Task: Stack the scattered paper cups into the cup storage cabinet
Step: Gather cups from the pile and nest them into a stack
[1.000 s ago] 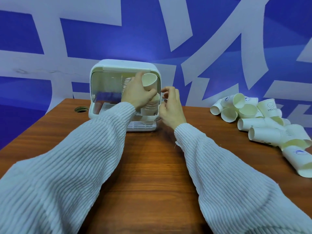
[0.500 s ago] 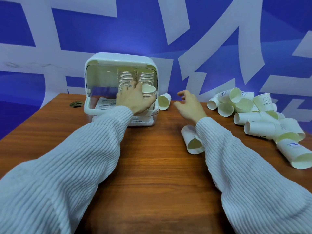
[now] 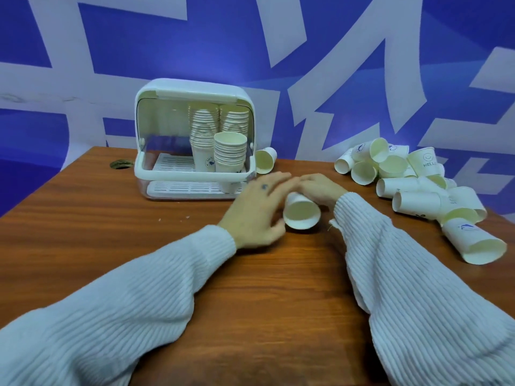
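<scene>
Both hands, left point(image 3: 257, 211) and right point(image 3: 317, 188), wrapped round cup point(image 3: 301, 211) lying mid-frame: probably light, thin, crushable, so best held gently around the wall near the stiffer rim.

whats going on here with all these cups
A person is tidying paper cups into a cup storage cabinet on a wooden table. Both hands, the left hand and right hand, are closing around a cup lying on its side mid-table. The cabinet stands open with several stacks inside. One stray cup lies beside it, and a pile of loose cups waits on the right.
</scene>
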`<state>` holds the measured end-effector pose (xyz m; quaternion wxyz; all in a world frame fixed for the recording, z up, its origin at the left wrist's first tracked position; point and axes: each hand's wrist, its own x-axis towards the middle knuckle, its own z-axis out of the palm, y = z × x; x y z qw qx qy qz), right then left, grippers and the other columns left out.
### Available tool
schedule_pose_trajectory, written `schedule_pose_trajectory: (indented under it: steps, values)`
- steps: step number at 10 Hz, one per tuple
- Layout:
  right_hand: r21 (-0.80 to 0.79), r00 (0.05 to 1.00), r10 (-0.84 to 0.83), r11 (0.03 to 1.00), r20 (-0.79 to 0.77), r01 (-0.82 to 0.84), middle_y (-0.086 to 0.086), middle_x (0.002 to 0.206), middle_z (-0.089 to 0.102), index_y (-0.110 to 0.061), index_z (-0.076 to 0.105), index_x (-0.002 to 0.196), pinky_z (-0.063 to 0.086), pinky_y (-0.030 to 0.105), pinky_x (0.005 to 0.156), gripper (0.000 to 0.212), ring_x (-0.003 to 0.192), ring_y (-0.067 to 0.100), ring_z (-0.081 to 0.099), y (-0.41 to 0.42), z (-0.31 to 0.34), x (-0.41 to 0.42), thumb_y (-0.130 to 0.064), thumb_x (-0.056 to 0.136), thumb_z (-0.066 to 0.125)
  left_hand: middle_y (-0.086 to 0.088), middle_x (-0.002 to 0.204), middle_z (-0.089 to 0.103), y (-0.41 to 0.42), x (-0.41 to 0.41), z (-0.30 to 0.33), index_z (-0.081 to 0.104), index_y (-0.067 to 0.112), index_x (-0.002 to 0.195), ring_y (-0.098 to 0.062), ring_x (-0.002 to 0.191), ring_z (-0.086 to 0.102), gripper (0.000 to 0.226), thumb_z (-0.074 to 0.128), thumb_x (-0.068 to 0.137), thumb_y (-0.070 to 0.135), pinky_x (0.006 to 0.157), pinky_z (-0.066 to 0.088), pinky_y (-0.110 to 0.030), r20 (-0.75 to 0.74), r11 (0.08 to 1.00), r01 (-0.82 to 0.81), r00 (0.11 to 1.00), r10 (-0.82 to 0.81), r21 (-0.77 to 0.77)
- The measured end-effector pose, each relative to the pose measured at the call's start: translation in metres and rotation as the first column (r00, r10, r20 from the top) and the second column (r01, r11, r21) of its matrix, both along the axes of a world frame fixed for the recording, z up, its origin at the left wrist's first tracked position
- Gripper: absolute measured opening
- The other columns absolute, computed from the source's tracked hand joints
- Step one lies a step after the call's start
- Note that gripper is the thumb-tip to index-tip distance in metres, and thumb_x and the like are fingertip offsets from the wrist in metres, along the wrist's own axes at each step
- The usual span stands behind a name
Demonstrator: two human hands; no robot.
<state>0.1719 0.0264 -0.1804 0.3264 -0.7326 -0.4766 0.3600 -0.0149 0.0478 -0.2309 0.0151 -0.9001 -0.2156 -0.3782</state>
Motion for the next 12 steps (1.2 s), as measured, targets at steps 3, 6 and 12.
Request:
schedule_pose_trajectory:
  steps: [3, 6, 12]
  values:
    - [0.094, 0.91, -0.021, 0.993, -0.414, 0.066, 0.006, 0.097, 0.075, -0.014, 0.072, 0.117, 0.057, 0.029, 0.059, 0.039, 0.082, 0.022, 0.072, 0.024, -0.014, -0.023, -0.044, 0.101, 0.053, -0.009, 0.14, 0.056, 0.0, -0.007, -0.011, 0.026, 0.02, 0.155, -0.03, 0.125, 0.054, 0.096, 0.081, 0.077, 0.027, 0.105, 0.046, -0.045, 0.126, 0.956, -0.133, 0.977, 0.17, -0.263]
    - [0.132, 0.731, -0.028, 0.988, 0.681, -0.085, 0.009, 0.17, 0.015, -0.034, 0.054, 0.146, 0.032, 0.047, 0.118, 0.046, 0.149, 0.037, 0.029, 0.088, -0.018, -0.026, -0.03, 0.1, 0.056, -0.004, 0.129, 0.06, 0.005, -0.013, -0.009, 0.037, 0.021, 0.143, -0.028, 0.113, 0.058, 0.082, 0.082, 0.08, 0.045, 0.094, 0.046, -0.04, 0.347, 0.893, -0.183, 0.875, 0.339, -0.41]
    - [0.73, 0.879, -0.476, 0.604, 0.01, 0.319, -0.013, 0.098, 0.058, -0.017, 0.058, 0.112, 0.036, 0.023, 0.077, 0.013, 0.094, 0.013, 0.056, 0.067, 0.029, -0.019, -0.016, 0.103, 0.05, 0.002, 0.135, 0.056, 0.0, -0.017, -0.004, 0.032, 0.028, 0.145, -0.021, 0.121, 0.055, 0.082, 0.08, 0.082, 0.048, 0.101, 0.048, -0.042, 0.378, 0.857, -0.163, 0.846, 0.377, -0.488]
